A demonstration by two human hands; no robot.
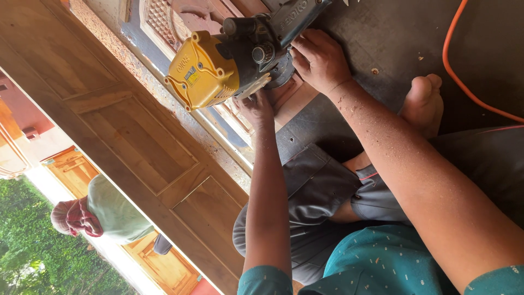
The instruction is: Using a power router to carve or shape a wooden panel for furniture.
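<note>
— Fingers first: what are they doing?

— Fingers of the right hand (pixel 319 60) are curled closed over the dark base of the power router (pixel 240 57), pressing on it from the side. Fingers of the left hand (pixel 256 106) reach up under the tool's body; their tips are hidden behind it, so I cannot tell whether they grip or only steady it.

— And the biggest thing around those fingers?

— Beyond them, a big wooden door (pixel 125 136) fills the far side: warm brown, smooth, with recessed rectangular panels framed by raised mouldings. Its near edge is dusted with pale sawdust.

— Next down?

— Beneath the fingers lies a carved wood panel (pixel 174 22), reddish, with a fine lattice pattern and curved relief. It rests on a dark grey, matte worktop (pixel 382 38) flecked with chips.

— How does the tool itself look?

— Chunky and two-toned. A glossy yellow moulded cap with screw bosses sits on a black motor body with a round knob, joined to a grey metal part. It sits between the two hands, on the carved panel. Its long axis runs diagonally, yellow cap pointing away from the right fingers, toward the door.

— Anything smaller?

— A bare foot (pixel 423 101) just behind the right wrist, and a thin orange cable (pixel 464 82) curving across the worktop beyond it. Sawdust clings to the right forearm.
</note>
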